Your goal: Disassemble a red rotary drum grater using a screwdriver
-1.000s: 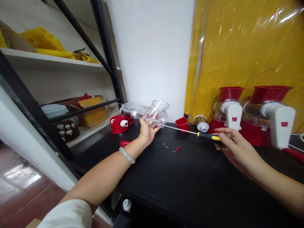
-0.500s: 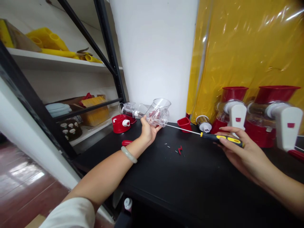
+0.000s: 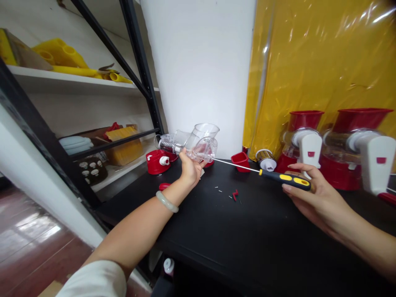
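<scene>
My left hand [image 3: 191, 168] is closed around a clear plastic grater housing [image 3: 202, 138], held tilted above the black table. My right hand [image 3: 312, 194] grips the black and yellow handle of a screwdriver [image 3: 284, 180]. Its long thin shaft points left, and the tip reaches the right end of the clear housing; whether it sits on a screw is too small to tell. On the table below lie a small red bracket-like part [image 3: 235, 194] and several tiny metal pins or screws [image 3: 220, 191].
Behind my left hand stand a red base [image 3: 157, 162] and a metal grater drum. A red hopper [image 3: 240, 161] and another drum [image 3: 266, 160] lie at the back. Two red-and-white rotary graters [image 3: 340, 161] stand at the right. Black-framed shelves [image 3: 77, 82] rise at the left.
The clear housing has shifted slightly up and left in my left hand. The screwdriver has moved a little left with it, and my right fingers have changed position on the handle.
</scene>
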Tool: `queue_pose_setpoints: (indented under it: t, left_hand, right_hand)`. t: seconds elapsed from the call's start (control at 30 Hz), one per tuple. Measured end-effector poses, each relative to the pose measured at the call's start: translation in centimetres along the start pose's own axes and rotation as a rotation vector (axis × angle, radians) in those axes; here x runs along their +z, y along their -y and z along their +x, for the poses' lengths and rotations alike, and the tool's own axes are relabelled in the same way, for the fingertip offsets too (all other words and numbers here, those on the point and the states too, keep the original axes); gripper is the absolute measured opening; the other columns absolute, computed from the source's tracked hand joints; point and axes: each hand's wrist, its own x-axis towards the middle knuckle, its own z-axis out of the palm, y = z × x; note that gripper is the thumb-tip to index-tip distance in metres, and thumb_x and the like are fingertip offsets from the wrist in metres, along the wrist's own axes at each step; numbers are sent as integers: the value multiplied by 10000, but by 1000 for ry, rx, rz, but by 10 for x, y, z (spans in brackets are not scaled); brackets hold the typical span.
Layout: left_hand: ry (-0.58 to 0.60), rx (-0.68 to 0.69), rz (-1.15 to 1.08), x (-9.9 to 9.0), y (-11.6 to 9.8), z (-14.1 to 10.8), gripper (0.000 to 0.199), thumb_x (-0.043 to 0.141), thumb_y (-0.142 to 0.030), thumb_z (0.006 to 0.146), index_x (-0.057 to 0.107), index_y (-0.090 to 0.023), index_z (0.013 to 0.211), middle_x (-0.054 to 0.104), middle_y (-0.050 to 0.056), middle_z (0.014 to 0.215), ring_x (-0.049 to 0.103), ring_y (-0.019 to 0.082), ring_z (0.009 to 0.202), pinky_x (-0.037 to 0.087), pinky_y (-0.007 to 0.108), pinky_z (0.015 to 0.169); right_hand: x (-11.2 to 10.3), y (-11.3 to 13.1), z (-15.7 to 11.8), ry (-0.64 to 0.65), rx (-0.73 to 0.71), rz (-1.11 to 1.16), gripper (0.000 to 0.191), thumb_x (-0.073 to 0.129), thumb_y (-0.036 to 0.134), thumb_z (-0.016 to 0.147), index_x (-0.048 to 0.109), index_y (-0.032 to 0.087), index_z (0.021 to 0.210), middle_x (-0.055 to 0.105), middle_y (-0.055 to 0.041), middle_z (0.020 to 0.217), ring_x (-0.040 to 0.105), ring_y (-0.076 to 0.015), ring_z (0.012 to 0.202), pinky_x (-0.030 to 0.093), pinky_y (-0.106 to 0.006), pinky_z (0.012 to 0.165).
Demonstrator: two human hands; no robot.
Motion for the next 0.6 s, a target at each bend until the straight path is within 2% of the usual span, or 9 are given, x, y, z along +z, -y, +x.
queue_pose_setpoints:
  t: [0.1,0.2,0.27,0.3,0.37,0.4,0.43,0.5,0.6]
  left_hand:
    - [-5,88,7,0,0,-1,416,358,-528,956,615,-216,1056,701,123,1149,690,260,1055,577,337,745]
    - [-10,182,1,1,-3,-1,437,422,-569,920,610,-210,1084,703,131,1126,695,265,1037,580,337,736]
    - [-1,231,-4,3,-7,-3,482,480,-602,881,593,-216,1146,708,131,1106,697,279,1040,586,369,767]
    - [-1,252,-4,4,-9,-4,517,507,-622,859,579,-222,1180,713,129,1086,700,288,1037,589,388,780]
    - [18,277,-5,6,-14,-9,601,546,-656,818,542,-235,1246,722,125,1054,708,307,1017,594,430,786]
    - [35,281,-12,7,-17,-11,631,560,-664,805,522,-240,1270,726,126,1058,712,315,1008,597,445,781]
    - [56,272,-20,8,-20,-14,657,573,-673,794,507,-244,1287,728,126,1066,712,323,1011,600,459,780]
    - [108,272,-27,10,-24,-19,692,638,-659,750,499,-249,1290,734,115,1049,712,336,1016,603,476,788]
    - [148,276,-25,11,-25,-24,691,715,-620,706,520,-270,1270,733,95,1061,719,342,998,595,503,838]
  right_hand:
    - [5,1,-3,-9,164,145,592,922,522,540,667,274,1014,675,8,952,620,-116,764,550,-182,694]
    - [4,-7,-3,88,363,78,664,684,810,663,669,215,959,670,-49,733,566,-141,553,484,-230,460]
    - [0,-16,-3,186,416,-59,608,631,795,737,649,221,935,621,-22,619,436,-96,423,333,-192,351]
    - [-4,-20,-2,222,392,-106,542,643,742,779,643,227,947,611,-3,627,414,-77,421,341,-180,371]
    - [-12,-28,0,242,320,-159,512,696,684,775,641,260,1057,668,-20,798,558,-114,564,476,-202,495]
    - [-15,-33,1,240,256,-204,533,760,631,741,635,278,1119,691,-39,931,632,-147,696,527,-218,577]
    - [-19,-37,2,256,222,-265,584,836,543,694,623,291,1176,687,-63,1100,670,-195,938,563,-237,735]
    - [-24,-44,5,184,182,-323,639,874,505,644,619,304,1194,675,-81,1191,632,-245,1158,555,-260,870]
    - [-28,-51,7,161,290,-234,627,775,597,710,626,298,1240,684,-115,1241,638,-297,1187,577,-343,883]
